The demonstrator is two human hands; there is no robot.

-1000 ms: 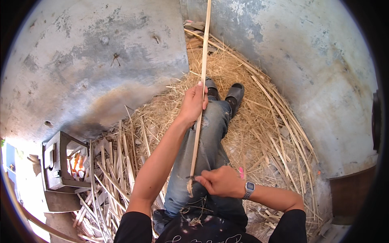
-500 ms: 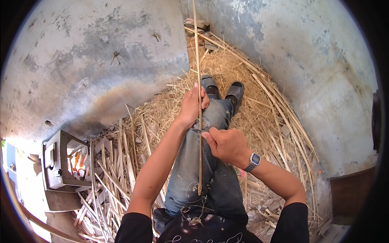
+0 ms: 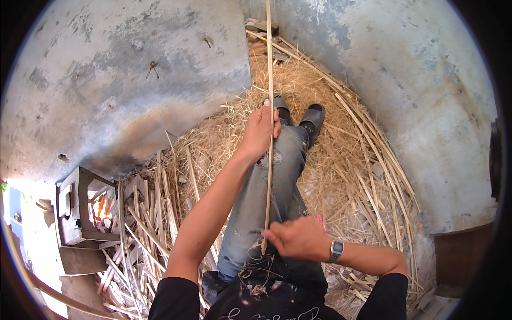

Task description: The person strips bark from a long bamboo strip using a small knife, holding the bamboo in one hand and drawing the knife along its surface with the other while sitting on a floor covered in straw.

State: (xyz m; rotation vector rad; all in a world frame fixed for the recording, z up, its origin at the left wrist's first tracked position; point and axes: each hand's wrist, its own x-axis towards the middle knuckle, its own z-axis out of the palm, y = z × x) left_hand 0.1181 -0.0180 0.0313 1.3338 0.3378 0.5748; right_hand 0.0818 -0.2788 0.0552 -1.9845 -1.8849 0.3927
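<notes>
A long, thin bamboo strip point(image 3: 270, 69) runs lengthwise over my jeans, its near end at my lap and its far end past the top of the view. My left hand point(image 3: 261, 127) is closed round it above the knee. Close to the strip's near end, my right hand point(image 3: 298, 238) is closed on a small knife point(image 3: 256, 232), whose dark blade lies across the strip and is partly blurred. Thin curled shavings point(image 3: 250, 266) hang on my lap below the strip's end.
Pale shavings point(image 3: 330, 160) cover the floor around my sandalled feet. Bamboo strips point(image 3: 384, 149) lie along the right wall, and more split pieces point(image 3: 144, 224) are heaped at left beside a grey box-like frame point(image 3: 80, 208). Concrete walls point(image 3: 133, 64) enclose both sides.
My right hand has drawn the knife along the strip toward my body, from near the left hand to the near end. The strip has swung slightly right at its far end.
</notes>
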